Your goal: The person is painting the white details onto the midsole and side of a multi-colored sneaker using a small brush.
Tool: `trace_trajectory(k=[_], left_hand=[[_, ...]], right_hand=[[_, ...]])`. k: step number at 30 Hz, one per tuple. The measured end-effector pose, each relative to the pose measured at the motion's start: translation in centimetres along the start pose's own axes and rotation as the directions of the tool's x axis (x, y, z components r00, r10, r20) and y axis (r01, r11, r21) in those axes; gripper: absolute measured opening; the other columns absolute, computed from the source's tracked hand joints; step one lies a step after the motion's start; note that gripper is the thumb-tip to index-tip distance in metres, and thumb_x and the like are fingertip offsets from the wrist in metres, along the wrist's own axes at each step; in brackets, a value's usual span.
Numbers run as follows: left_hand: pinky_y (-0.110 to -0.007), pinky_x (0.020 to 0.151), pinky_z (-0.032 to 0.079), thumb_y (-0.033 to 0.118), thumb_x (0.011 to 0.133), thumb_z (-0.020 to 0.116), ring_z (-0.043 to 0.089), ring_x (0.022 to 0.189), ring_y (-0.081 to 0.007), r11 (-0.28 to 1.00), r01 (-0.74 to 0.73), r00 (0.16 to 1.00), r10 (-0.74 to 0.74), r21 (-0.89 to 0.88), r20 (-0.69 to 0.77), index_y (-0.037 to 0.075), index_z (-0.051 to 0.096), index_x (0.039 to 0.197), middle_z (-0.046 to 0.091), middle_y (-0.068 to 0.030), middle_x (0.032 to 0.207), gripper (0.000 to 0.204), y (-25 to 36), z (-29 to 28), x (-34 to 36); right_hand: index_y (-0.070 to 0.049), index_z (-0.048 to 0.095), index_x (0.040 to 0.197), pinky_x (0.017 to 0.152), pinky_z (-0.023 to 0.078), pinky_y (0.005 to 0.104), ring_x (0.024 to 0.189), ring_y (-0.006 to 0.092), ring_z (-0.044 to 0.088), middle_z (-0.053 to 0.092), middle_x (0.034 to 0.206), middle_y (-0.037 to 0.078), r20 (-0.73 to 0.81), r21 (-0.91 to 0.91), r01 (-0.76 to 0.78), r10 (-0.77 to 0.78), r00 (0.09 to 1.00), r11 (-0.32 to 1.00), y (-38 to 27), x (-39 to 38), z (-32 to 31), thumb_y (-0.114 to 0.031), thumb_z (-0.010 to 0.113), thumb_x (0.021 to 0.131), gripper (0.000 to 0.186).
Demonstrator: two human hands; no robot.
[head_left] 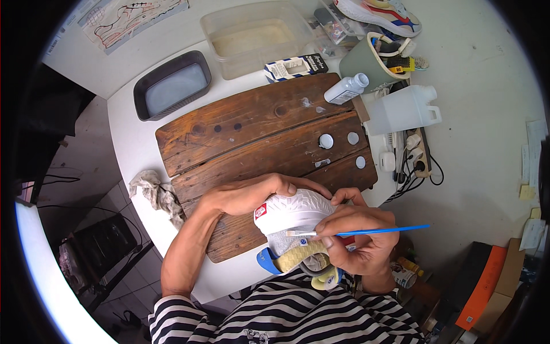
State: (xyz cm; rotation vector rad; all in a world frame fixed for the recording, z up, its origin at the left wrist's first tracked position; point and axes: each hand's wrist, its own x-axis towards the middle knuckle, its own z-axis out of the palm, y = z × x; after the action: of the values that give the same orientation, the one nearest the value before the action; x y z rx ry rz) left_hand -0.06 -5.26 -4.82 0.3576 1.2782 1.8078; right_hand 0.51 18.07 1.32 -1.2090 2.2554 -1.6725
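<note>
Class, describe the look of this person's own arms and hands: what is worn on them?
Both the left hand and the right hand are bare, with no gloves. The left forearm is uncovered below a loose short sleeve with black and white stripes, matching the shirt. The right sleeve's edge is hard to make out.

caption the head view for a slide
Left hand holds a white-soled shoe; right hand holds a blue-handled paintbrush against it.

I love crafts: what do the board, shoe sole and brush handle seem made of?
Board: wood, brown and perhaps stained; knots and grain show. Shoe sole: probably matte rubber, by its moulded white relief. Brush handle: smooth blue, perhaps painted wood or plastic.
</note>
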Motion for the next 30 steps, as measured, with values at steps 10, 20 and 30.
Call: trace_trajectory(k=[10,20,30], left_hand=[[-0.037,0.109,0.043,0.042,0.088,0.040,0.058,0.126,-0.0336,0.988,-0.088,0.996,0.091,-0.130,0.022,-0.003,0.051,0.144,0.057,-0.0222,0.141,0.073,-2.1,-0.2,0.9],[-0.037,0.108,0.045,0.042,0.087,0.041,0.059,0.124,-0.0335,0.989,-0.079,0.997,0.078,-0.125,-0.008,-0.003,0.053,0.142,0.059,-0.0224,0.139,0.072,-2.0,-0.1,0.8],[-0.036,0.106,0.046,0.046,0.086,0.043,0.060,0.122,-0.0333,0.988,-0.090,0.996,0.089,-0.122,-0.011,-0.002,0.055,0.140,0.060,-0.0218,0.136,0.074,-2.1,-0.1,1.0]], right_hand=[[-0.005,0.070,0.091,0.082,0.049,0.0406,0.065,0.0152,0.071,0.075,0.076,0.005,-0.047,-0.032,-0.036,0.035,0.998,0.999,-0.1,-0.8,-0.8,-0.004,0.074,0.081,0.011],[-0.005,0.071,0.094,0.084,0.050,0.0420,0.065,0.0161,0.072,0.076,0.078,0.005,-0.066,-0.068,-0.026,0.021,0.998,0.997,-1.7,-0.9,0.1,-0.002,0.075,0.078,0.017],[-0.007,0.072,0.096,0.085,0.051,0.0408,0.070,0.0168,0.074,0.076,0.078,0.005,-0.072,-0.232,0.008,-0.025,0.997,0.973,-2.5,-1.4,1.2,-0.003,0.078,0.076,0.021]])
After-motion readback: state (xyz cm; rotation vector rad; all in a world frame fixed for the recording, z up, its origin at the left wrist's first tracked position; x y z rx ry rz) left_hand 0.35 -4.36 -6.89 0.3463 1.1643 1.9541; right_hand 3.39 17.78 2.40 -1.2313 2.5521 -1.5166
